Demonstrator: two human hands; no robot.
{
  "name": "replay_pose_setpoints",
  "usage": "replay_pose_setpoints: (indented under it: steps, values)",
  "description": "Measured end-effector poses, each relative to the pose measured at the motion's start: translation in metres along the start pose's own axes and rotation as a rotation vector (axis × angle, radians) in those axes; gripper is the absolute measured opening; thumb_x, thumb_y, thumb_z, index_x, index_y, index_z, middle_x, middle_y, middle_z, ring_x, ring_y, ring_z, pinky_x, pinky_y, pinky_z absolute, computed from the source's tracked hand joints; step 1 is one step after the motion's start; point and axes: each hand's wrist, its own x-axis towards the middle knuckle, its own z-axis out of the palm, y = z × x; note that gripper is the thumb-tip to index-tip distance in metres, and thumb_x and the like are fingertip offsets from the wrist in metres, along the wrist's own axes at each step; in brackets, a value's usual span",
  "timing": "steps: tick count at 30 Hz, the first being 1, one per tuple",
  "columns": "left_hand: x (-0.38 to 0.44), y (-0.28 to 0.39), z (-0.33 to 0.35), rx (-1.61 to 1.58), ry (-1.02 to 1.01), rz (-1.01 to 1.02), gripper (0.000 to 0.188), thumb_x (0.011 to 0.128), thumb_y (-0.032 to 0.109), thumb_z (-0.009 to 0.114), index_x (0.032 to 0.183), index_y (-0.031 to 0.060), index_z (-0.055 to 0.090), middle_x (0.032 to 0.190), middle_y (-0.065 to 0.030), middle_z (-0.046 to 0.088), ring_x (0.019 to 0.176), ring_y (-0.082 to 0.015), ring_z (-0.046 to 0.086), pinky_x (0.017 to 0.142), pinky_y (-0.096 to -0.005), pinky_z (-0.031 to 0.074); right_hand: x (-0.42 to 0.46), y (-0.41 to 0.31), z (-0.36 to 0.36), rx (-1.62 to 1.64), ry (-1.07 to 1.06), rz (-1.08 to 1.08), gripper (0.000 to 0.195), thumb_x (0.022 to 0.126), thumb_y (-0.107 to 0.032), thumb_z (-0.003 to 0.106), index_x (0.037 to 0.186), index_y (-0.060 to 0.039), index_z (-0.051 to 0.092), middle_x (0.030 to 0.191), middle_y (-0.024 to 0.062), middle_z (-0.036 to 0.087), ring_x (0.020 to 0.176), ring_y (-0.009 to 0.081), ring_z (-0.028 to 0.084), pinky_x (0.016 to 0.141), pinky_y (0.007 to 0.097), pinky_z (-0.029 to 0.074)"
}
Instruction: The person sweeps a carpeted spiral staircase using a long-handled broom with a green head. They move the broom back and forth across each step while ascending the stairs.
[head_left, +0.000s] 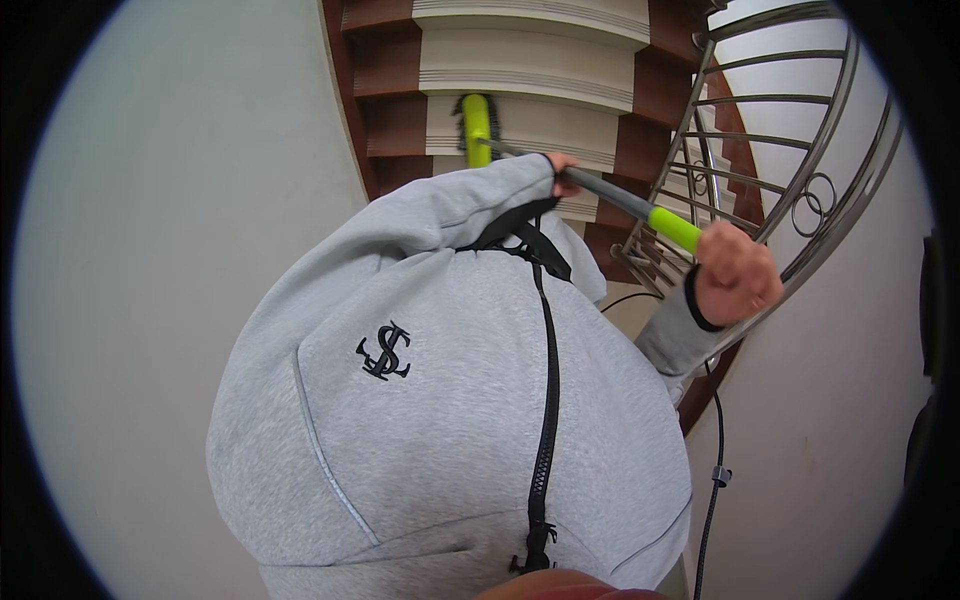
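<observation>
A broom with a lime-green head (475, 124) and dark bristles rests on a pale stair tread ahead, left of the stairs' middle. Its grey pole (611, 193) slants up towards me on the right. My left hand (566, 174) reaches across my body and is closed around the pole partway along. Higher up, my right hand (739, 274) is wrapped around the pole's end, just past its lime-green grip section (675, 229). The bristles and my right hand look slightly blurred. My grey zip jacket (450, 390) covers much of the lower picture.
Curved stairs (529, 49) with cream centres and red-brown sides fill the top. A stainless steel railing (810, 161) with ring ornaments curves along the right, close to my right hand. A plain wall (172, 225) borders the left. A black cable (709, 517) hangs at lower right.
</observation>
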Motion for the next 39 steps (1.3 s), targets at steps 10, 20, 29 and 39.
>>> replay_pose_setpoints:
  steps: [10,20,29,39]
  values:
    - [-0.011,-0.036,0.127,-0.145,0.048,0.0,0.02,0.088,0.018,0.065,0.092,0.0057,0.049,0.08,-0.0101,0.056,0.072,-0.0276,0.063,0.067,-0.0454,0.061,-0.012,-0.045,-0.031,-0.107,0.035,-0.01,0.047,0.107,-0.029,0.036,0.063,-0.011,0.038,0.047,0.0,0.037,0.037,0.0131,0.034,0.04,0.0292,0.032]
    - [0.018,0.002,-0.06,0.091,0.222,0.04,0.034,0.086,0.033,0.052,0.072,0.0045,0.063,0.064,-0.0162,0.065,0.056,-0.0286,0.066,0.054,-0.0414,0.058,-0.045,0.053,-0.017,-0.286,0.191,0.149,0.038,0.106,-0.025,0.038,0.071,-0.0129,0.035,0.048,-0.001,0.031,0.042,0.0126,0.028,0.049,0.0331,0.035]
    - [-0.011,0.006,-0.071,0.045,0.428,-0.032,0.02,0.08,0.025,0.057,0.079,0.0051,0.053,0.066,-0.0162,0.057,0.053,-0.0304,0.058,0.051,-0.0437,0.058,-0.06,0.052,0.014,0.108,0.254,0.221,0.038,0.105,-0.02,0.035,0.068,-0.0127,0.033,0.046,-0.0006,0.029,0.041,0.012,0.026,0.048,0.0333,0.035]
    - [0.007,0.005,0.064,0.007,0.136,0.02,0.017,0.086,0.018,0.058,0.082,0.0027,0.051,0.069,-0.0127,0.053,0.059,-0.0268,0.059,0.058,-0.0435,0.062,-0.018,-0.014,-0.018,-0.308,0.576,0.151,0.045,0.107,-0.026,0.029,0.063,-0.0172,0.029,0.044,-0.0019,0.028,0.039,0.0116,0.023,0.047,0.0307,0.031]
